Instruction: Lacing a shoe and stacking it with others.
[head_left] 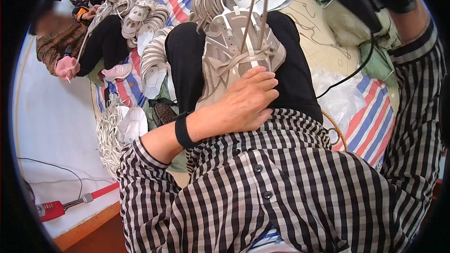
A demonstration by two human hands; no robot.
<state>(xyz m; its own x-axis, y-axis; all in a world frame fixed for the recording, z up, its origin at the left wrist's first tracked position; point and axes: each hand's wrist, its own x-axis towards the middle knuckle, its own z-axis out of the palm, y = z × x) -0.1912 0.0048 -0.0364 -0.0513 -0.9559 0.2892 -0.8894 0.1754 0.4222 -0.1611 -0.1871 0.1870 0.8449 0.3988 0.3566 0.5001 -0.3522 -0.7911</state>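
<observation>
Bright, even daylight, soft shadows only under my left hand (246, 103) and lap. Pale floor (51, 126) at left nearly washed out. Heavy fisheye bend, black vignette round the rim. Far corners soft, top-right blurred; centre sharp enough.
</observation>
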